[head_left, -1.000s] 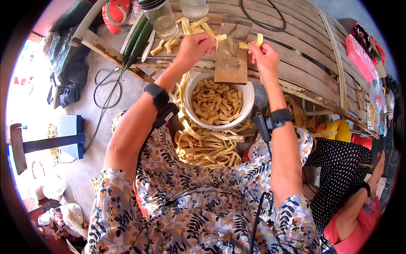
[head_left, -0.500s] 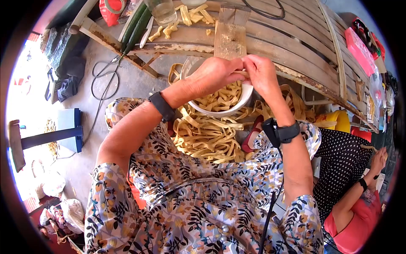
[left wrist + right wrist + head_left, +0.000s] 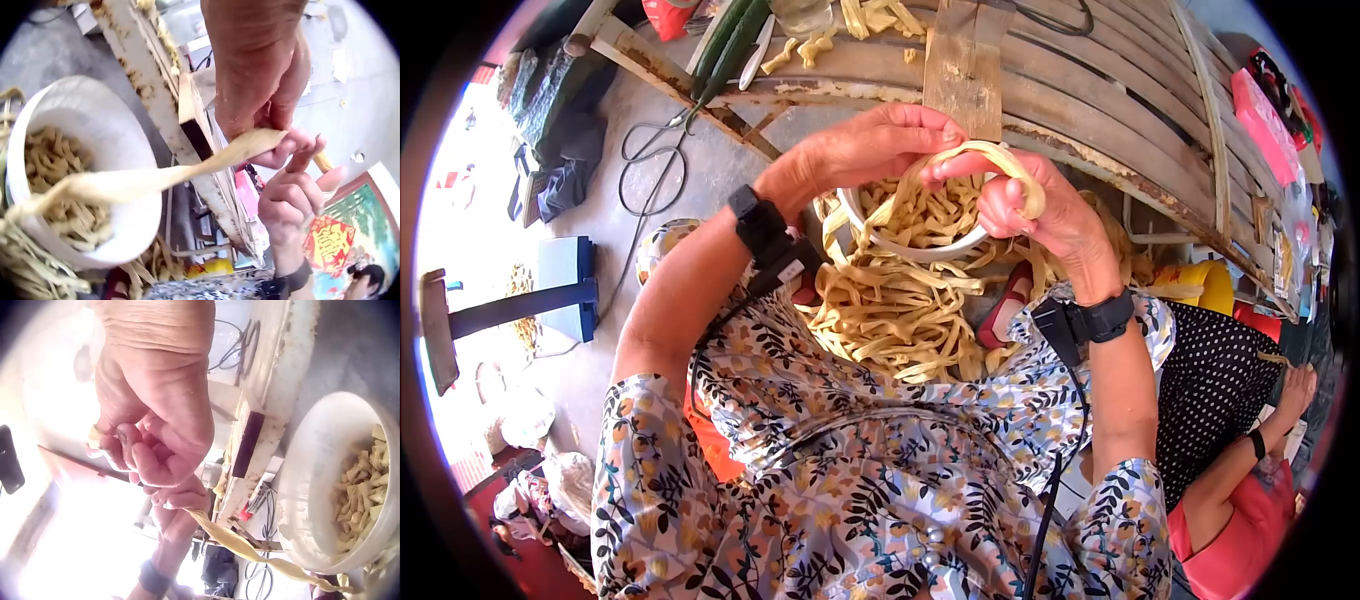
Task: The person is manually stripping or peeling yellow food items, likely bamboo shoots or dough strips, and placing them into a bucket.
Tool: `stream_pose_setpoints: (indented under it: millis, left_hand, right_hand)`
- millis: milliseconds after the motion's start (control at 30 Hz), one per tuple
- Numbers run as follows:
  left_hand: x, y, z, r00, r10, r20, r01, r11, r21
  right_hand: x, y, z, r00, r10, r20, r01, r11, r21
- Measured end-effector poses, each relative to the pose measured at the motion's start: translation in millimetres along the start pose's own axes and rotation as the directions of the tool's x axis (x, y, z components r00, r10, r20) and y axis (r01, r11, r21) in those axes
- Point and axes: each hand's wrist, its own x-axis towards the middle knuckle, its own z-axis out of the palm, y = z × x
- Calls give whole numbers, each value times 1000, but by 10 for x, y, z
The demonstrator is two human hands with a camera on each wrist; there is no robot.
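Slatted bench (image 3: 1090, 125), white pail (image 3: 930, 251) beside. I see left hand (image 3: 875, 142) pinching a strip (image 3: 995, 153), right hand (image 3: 1060, 210) gripping it too. Red sign (image 3: 330, 245): gold writing, unreadable from here.

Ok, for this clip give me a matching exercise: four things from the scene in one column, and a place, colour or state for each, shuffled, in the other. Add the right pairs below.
Things
1. Long yellow strip
2. White bucket
3. Wooden board
4. Long vegetables

Places, colours, states
A. Jutting past the edge of the slatted bench
B. Dark green
C. Pinched by the left hand
D. Holding a heap of short yellow pieces

Right pairs
1-C, 2-D, 3-A, 4-B
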Motion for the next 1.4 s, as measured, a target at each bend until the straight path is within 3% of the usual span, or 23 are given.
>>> stream_pose_setpoints:
  millis: [100,133,233,367,400,500,567,633,667,767,900,967,1000,1100,1133,1200,1233,1333,1400]
  left_hand:
    - [136,-203,-31,964,112,242,27,862,-506]
    - [118,-248,30,992,20,122,30,921,-388]
    - [147,-362,138,996,-10,90,38,952,-305]
    - [221,-444,231,953,18,303,145,849,-508]
    - [244,-431,280,962,87,259,82,813,-577]
    - [263,-452,256,986,75,150,23,823,-567]
    - [268,-361,318,985,-11,-173,-70,889,-452]
    - [269,-229,385,874,15,-485,-157,954,-254]
    - [257,-154,415,825,53,-562,-119,990,-82]
    - [212,-64,425,780,196,-595,-100,976,191]
    - [160,-22,416,813,378,-443,-73,821,567]
    - [167,-87,430,795,478,-373,-52,667,744]
    - [202,-145,431,791,469,-393,-42,682,730]
    - [248,-196,442,748,488,-450,-9,686,728]
    - [250,-170,445,755,391,-526,-15,813,582]
    - [251,-105,455,771,162,-616,-19,973,232]
    - [249,-110,436,796,109,-596,-45,992,122]
    - [238,-76,439,859,7,-512,-140,965,-222]
    - [252,-107,389,919,58,-389,-119,984,-133]
  right_hand:
    - [38,25,113,980,-79,-182,55,989,-136]
    - [60,-17,157,969,-95,-226,44,974,-220]
    - [85,83,88,921,-218,-322,23,858,-514]
    - [33,20,102,840,-161,-518,-206,788,-579]
    - [31,28,104,844,-141,-518,-193,821,-538]
    - [60,83,20,830,-428,-358,-96,523,-847]
    - [78,128,-55,729,-626,-277,-147,252,-956]
    - [77,119,-34,627,-759,-175,-279,-9,-960]
    - [92,147,-43,627,-736,-253,-300,71,-951]
    - [129,185,-119,690,-480,-542,-220,574,-789]
    - [154,211,-189,721,-368,-588,-217,685,-695]
    - [154,293,-237,712,-452,-538,-205,598,-774]
    - [156,332,-251,706,-493,-509,-199,551,-810]
    - [201,395,-177,587,-769,-255,-136,217,-967]
    - [180,349,-128,598,-754,-272,-118,252,-960]
    - [169,257,-93,563,-696,-446,70,578,-813]
    - [151,223,-96,560,-643,-522,166,705,-690]
    - [68,94,-197,493,-501,-711,308,865,-396]
    - [20,35,-285,465,-432,-773,348,892,-289]
